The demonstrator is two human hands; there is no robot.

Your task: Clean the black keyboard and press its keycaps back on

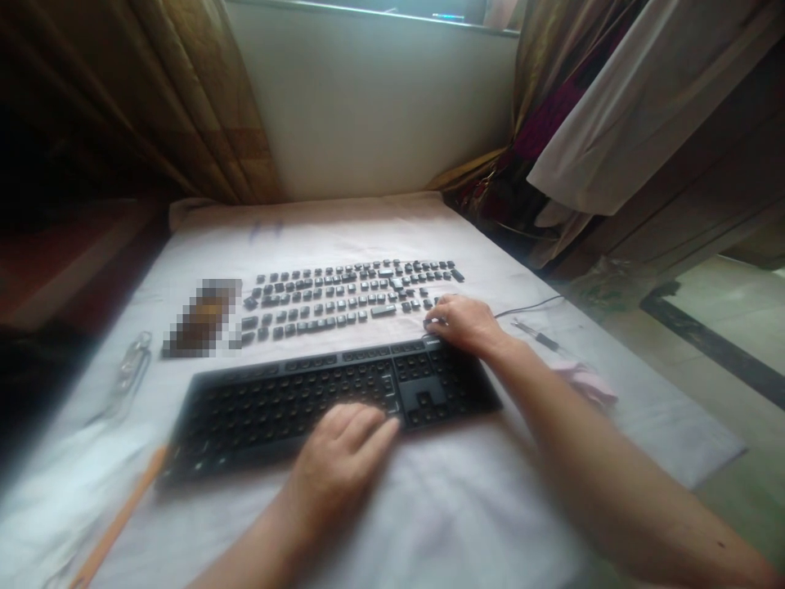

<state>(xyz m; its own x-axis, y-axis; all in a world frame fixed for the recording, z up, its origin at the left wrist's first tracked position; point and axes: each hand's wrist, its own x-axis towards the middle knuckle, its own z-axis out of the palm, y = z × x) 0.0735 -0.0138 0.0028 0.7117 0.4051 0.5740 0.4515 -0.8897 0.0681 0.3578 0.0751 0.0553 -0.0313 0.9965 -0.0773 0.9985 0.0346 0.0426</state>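
A black keyboard (pixel 275 409) lies on the white cloth, its keycaps off across the letter area, showing rows of bare key posts. Over its front edge, right of centre, my left hand (pixel 343 446) is closed, fingers bent down onto it and tips partly hidden. My right hand (pixel 464 321) is above the keyboard's back right corner, fingers pinched on a small dark keycap (pixel 431 325), partly hidden by the fingers. Just behind the keyboard, loose black keycaps (pixel 331 307) are laid out in several rows, with a longer bar-shaped keycap (pixel 383 311) in the nearest row.
A pixelated brown object (pixel 205 319) lies left of the keycaps. Farther left is a blurred metallic item (pixel 132 364); an orange stick (pixel 119 519) lies at the front left. On the right are a cable (pixel 531 305), a thin dark-handled tool (pixel 540 335) and a pink cloth (pixel 585 383).
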